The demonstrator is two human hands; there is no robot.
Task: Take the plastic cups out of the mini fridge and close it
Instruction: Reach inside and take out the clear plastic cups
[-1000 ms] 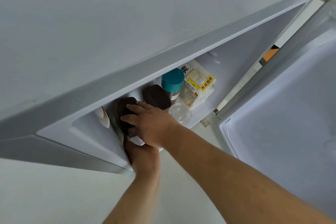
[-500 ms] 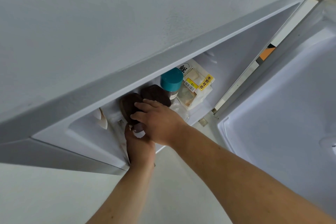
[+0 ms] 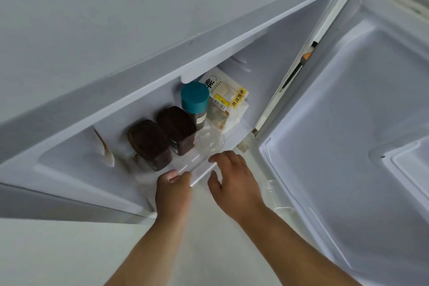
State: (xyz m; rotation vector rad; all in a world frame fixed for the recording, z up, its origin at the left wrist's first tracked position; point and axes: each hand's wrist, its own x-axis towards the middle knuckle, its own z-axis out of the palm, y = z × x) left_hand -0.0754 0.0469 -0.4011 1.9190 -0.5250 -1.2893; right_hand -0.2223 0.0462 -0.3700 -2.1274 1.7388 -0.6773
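Floor: pale floor (image 3: 53,253) across the lower left of the frame, with open room below both forearms
Mini fridge: the grey top of the mini fridge (image 3: 116,30) fills the upper left; its front edge runs diagonally from lower left to upper right and overhangs the compartment
Door: the door (image 3: 348,146) stands wide open at the right of the frame, inner liner facing the camera, its hinge edge just right of the opening
Shelf: two brown-lidded tubs (image 3: 148,144) side by side near the front lip; a teal-lidded jar (image 3: 194,97) just behind the right one; a bread packet (image 3: 228,104) leaning at the back right
Cups: one clear cup (image 3: 210,141) stands inside at the front edge, just right of the tubs; a blurred cup (image 3: 197,167) is at the lip between the hands
Left hand: left hand (image 3: 173,193) at the lip, fingers curled on the near end of the blurred cup
Right hand: right hand (image 3: 232,183) just beside it, fingers loosely spread, forefinger tip by the cup's far rim, gripping nothing visible
Clearance: tight under the overhang above the tubs, wide toward the floor
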